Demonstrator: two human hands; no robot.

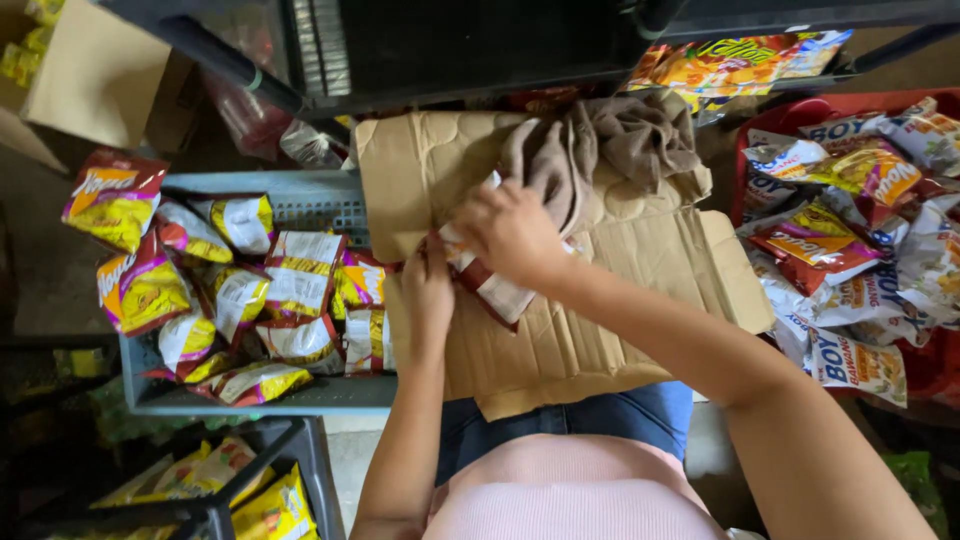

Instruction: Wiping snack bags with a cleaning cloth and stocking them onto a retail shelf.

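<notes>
Nearest the camera we are seeing a pink ribbed top [570, 505] and blue jeans [620, 415], with a flattened cardboard sheet [600, 330] lying across the lap. From there both forearms are reaching away toward the far side. The left hand [428, 290] is curling closed, pinching the near-left end of a red-and-white snack packet [490, 285] that is resting on the cardboard. The right hand [512, 232] is pressing down over the packet's far end, fingers bent and closed over it, though we cannot quite tell how much of the packet it is gripping. The packet's long axis is running from far left to near right, between the two hands, and the right hand is sitting farther from us than the left. Just beyond the right hand a crumpled brown cloth [610, 145] is lying on the cardboard's far edge. To the left, a grey plastic crate [300, 395] is holding many yellow-and-red snack packets [250, 300]. To the right, a red tub [935, 365] is heaped with more packets [850, 230].
</notes>
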